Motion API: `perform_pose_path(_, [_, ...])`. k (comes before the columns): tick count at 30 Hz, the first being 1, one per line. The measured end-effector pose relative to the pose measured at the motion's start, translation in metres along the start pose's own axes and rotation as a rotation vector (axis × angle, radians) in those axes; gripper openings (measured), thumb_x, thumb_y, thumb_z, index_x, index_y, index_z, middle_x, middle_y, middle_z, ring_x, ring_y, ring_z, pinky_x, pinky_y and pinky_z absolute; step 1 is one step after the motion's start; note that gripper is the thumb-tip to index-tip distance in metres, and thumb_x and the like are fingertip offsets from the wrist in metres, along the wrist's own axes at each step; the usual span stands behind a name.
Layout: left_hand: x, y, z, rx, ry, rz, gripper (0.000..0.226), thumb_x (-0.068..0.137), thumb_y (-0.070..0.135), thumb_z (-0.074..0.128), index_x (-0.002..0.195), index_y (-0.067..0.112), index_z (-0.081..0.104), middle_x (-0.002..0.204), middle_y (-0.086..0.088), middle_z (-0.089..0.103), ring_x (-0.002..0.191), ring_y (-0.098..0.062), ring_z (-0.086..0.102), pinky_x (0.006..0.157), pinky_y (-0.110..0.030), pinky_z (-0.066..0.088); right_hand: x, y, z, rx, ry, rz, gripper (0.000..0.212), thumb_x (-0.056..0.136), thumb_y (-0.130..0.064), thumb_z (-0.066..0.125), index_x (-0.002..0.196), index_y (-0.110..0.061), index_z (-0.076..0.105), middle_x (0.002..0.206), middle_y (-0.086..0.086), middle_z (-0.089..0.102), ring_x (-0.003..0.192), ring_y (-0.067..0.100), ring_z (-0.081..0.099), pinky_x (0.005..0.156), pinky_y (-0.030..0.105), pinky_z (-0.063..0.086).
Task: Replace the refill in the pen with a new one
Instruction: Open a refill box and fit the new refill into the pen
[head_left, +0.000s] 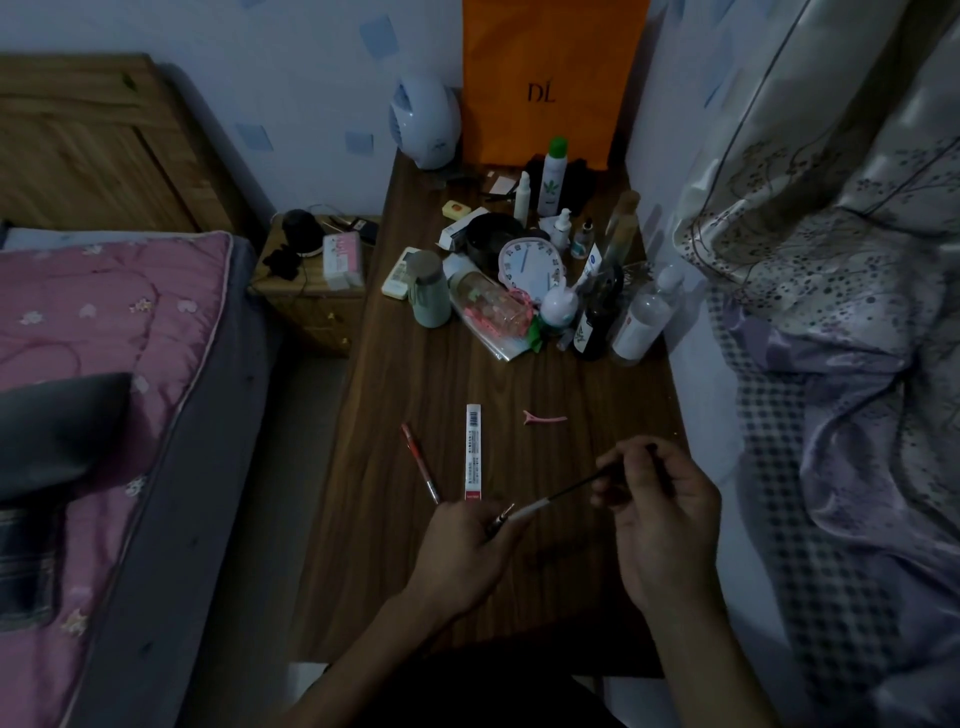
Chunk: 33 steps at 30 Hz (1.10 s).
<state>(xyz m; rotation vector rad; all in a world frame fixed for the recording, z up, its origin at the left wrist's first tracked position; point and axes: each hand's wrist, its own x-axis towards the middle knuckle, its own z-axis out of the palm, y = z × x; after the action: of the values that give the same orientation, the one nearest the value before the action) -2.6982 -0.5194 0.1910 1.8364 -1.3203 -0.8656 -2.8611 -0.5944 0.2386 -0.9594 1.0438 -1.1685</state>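
Over the near part of the wooden table (395, 571), both hands hold one thin dark-and-white refill (550, 501) that slants up to the right. My left hand (462, 551) pinches its lower end by the metal tip. My right hand (660, 514) grips the upper, dark end; whether a pen barrel is in that hand is hidden by the fingers. A red pen (420, 463) lies on the table just left of a long white refill package (473, 452) with a barcode.
A pink hair clip (544, 418) lies beyond my right hand. Several bottles, a cup, a white clock (530, 267) and an orange bag (550, 78) crowd the far half of the table. A bed with a pink quilt (104, 332) is left, bedding right.
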Motion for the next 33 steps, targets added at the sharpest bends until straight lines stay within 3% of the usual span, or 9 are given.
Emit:
perform_pose_path(5, [0.0003,0.0019,0.0009,-0.023,-0.023,-0.045,0.044,0.089,0.042,0.063,0.06,0.009,0.059,0.048,0.007,0.045,0.045,-0.004,0.041,0.049,-0.031,0.037,-0.0038,0.0012,0.0063,-0.12,0.012,-0.062,0.012,0.086,-0.031,0.061,0.086,-0.029,0.073,0.083,0.004,0.073,0.07,0.018,0.068,0.058,0.028,0.057])
perform_pose_path(9, [-0.0018,0.0029,-0.0006,-0.022,-0.013,-0.025,0.043,0.087,0.038,0.065,0.05,0.024,0.049,0.043,0.011,0.044,0.043,-0.002,0.042,0.047,-0.018,0.03,-0.0046,0.0034,0.0039,-0.169,0.034,-0.092,0.013,0.088,-0.034,0.06,0.089,-0.03,0.072,0.084,0.004,0.073,0.07,0.018,0.069,0.058,0.029,0.058])
perform_pose_path(14, [-0.0025,0.0034,-0.0018,-0.036,-0.018,0.003,0.029,0.088,0.036,0.065,0.061,0.024,0.06,0.049,0.012,0.051,0.046,0.0,0.047,0.049,-0.015,0.033,-0.0046,0.0043,0.0023,-0.155,0.04,-0.088,0.013,0.088,-0.033,0.061,0.09,-0.029,0.073,0.085,0.004,0.073,0.071,0.017,0.069,0.058,0.028,0.058])
perform_pose_path(18, [-0.0022,0.0047,-0.0036,-0.025,-0.051,0.011,0.026,0.087,0.038,0.063,0.075,0.015,0.066,0.061,0.0,0.063,0.054,-0.007,0.055,0.055,-0.031,0.046,-0.0042,0.0052,0.0025,-0.146,0.035,-0.083,0.013,0.088,-0.034,0.061,0.09,-0.028,0.073,0.085,0.004,0.072,0.071,0.018,0.069,0.058,0.028,0.058])
perform_pose_path(21, [-0.0025,0.0045,-0.0049,-0.017,-0.063,0.012,0.029,0.085,0.041,0.061,0.08,0.012,0.063,0.065,-0.004,0.063,0.055,-0.008,0.053,0.056,-0.036,0.046,-0.0047,0.0057,0.0028,-0.15,0.044,-0.087,0.013,0.089,-0.033,0.061,0.091,-0.028,0.073,0.086,0.004,0.073,0.071,0.018,0.069,0.058,0.028,0.058])
perform_pose_path(28, [-0.0028,0.0046,-0.0056,0.032,-0.072,0.073,0.022,0.087,0.034,0.064,0.073,0.031,0.046,0.059,0.016,0.052,0.053,0.0,0.049,0.051,-0.01,0.03,-0.0036,0.0055,0.0007,-0.172,0.105,-0.106,0.017,0.095,-0.019,0.06,0.09,-0.029,0.073,0.086,0.003,0.073,0.07,0.018,0.069,0.058,0.028,0.059])
perform_pose_path(33, [-0.0034,0.0038,-0.006,0.074,-0.068,0.103,0.024,0.084,0.037,0.065,0.087,0.023,0.046,0.061,0.016,0.05,0.056,0.004,0.051,0.051,-0.007,0.029,-0.0058,0.0032,0.002,-0.155,0.11,-0.115,0.012,0.089,-0.028,0.061,0.089,-0.03,0.073,0.085,0.003,0.073,0.069,0.017,0.069,0.057,0.027,0.058])
